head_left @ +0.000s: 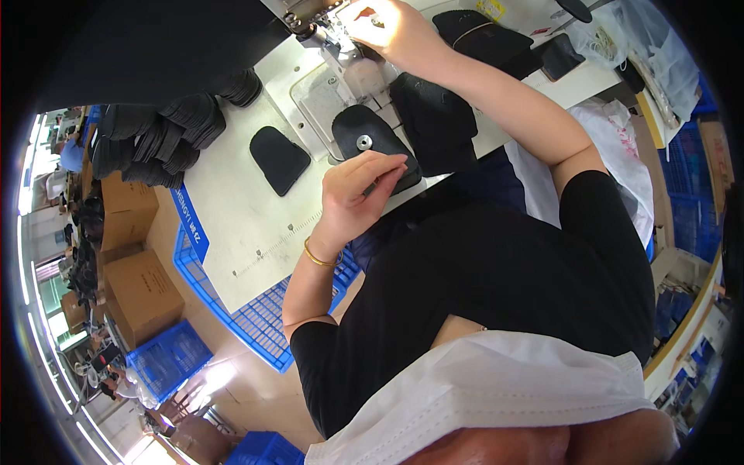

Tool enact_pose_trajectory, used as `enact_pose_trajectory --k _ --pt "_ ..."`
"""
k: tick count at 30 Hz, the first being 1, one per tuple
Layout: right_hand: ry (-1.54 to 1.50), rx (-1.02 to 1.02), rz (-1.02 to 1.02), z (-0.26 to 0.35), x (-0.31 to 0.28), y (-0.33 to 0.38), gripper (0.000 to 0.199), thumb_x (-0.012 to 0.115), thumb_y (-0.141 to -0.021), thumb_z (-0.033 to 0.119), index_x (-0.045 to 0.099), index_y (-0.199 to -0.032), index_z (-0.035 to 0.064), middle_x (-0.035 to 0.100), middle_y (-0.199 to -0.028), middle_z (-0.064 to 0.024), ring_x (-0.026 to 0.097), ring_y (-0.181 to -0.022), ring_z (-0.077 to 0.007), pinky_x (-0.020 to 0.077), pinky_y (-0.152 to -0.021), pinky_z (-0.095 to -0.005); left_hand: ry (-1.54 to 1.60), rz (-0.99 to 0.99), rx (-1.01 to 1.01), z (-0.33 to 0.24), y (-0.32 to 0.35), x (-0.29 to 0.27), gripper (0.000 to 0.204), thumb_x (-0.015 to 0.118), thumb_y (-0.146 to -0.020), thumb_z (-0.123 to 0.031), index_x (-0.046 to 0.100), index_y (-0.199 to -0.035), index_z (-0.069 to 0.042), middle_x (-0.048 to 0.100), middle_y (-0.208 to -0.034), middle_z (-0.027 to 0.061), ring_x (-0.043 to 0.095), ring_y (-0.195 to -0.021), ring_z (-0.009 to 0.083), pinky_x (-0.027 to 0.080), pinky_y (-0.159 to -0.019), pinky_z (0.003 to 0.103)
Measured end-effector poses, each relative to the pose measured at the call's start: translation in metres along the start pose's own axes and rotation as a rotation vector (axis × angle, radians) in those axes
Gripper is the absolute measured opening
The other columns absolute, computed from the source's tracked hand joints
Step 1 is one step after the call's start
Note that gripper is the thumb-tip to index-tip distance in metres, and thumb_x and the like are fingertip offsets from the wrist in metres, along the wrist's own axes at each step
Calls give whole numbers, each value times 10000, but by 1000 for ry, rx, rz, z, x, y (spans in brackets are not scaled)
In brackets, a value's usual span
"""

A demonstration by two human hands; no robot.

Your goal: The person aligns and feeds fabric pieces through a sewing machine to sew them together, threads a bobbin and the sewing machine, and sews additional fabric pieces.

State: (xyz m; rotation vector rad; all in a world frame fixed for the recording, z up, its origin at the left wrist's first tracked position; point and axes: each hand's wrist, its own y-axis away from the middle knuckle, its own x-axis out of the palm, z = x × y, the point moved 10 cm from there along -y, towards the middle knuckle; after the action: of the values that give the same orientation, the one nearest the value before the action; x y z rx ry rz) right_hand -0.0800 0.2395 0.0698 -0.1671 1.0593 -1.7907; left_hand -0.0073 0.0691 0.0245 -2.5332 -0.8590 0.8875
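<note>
My left hand (pixel 358 194), a gold bracelet at its wrist, hovers at the near edge of the white sewing table (pixel 232 232). Its thumb and fingertips are pinched together; what they hold, if anything, is too small to make out. Just beyond lies a black rounded fabric piece (pixel 358 120) with a round silver bobbin (pixel 364 142) on top. Up at the sewing machine head (pixel 318 35), my right hand (pixel 395 37) reaches in with bent fingers close together. Bright lamp light washes out its fingertips, hiding anything between them. Another rounded black piece (pixel 279 160) lies to the left.
Stacks of black pieces (pixel 159 136) fill the table's left end. Black fabric (pixel 434 120) hangs over the near edge, and a strapped black bundle (pixel 484 39) sits behind my right arm. A blue basket (pixel 263 325) stands below; cardboard boxes (pixel 143 294) are at the left.
</note>
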Motion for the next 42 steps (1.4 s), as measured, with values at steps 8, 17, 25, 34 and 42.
enact_pose_trajectory --k 8,17,25,34,42 --pt "121 363 245 -47 -15 1 174 601 -896 117 702 -994 15 697 -845 -104 643 -777 -161 501 -709 -302 -22 1 -46 6 8 -6 209 672 -841 107 703 -1029 20 709 -848 81 627 -658 118 501 -587 227" --pt "-308 310 403 0 -3 -4 250 668 -906 118 709 -1138 36 735 -1009 -75 668 -912 -132 515 -785 -286 39 -56 -69 14 8 -12 201 686 -817 101 703 -996 9 697 -797 95 675 -671 171 519 -587 238" --pt "-192 413 232 -38 -15 3 197 726 -842 196 718 -911 12 695 -776 -60 641 -756 -116 500 -697 -300 59 -31 -85 18 4 -12 231 682 -813 108 703 -1013 -4 698 -805 92 665 -682 171 508 -591 246" --pt "89 -109 15 37 -32 6 250 706 -834 162 711 -1080 122 695 -1021 -132 663 -879 -274 512 -749 -357 -58 -228 -141 32 -27 -61 156 656 -883 46 698 -1031 20 725 -857 78 651 -702 92 513 -610 222" --pt "474 -517 -107 61 -20 30 266 690 -768 155 715 -1031 123 665 -972 -75 613 -958 -334 459 -828 -472 34 -566 -171 99 -92 -119 229 604 -896 66 649 -1121 73 707 -953 112 647 -803 121 528 -756 246"
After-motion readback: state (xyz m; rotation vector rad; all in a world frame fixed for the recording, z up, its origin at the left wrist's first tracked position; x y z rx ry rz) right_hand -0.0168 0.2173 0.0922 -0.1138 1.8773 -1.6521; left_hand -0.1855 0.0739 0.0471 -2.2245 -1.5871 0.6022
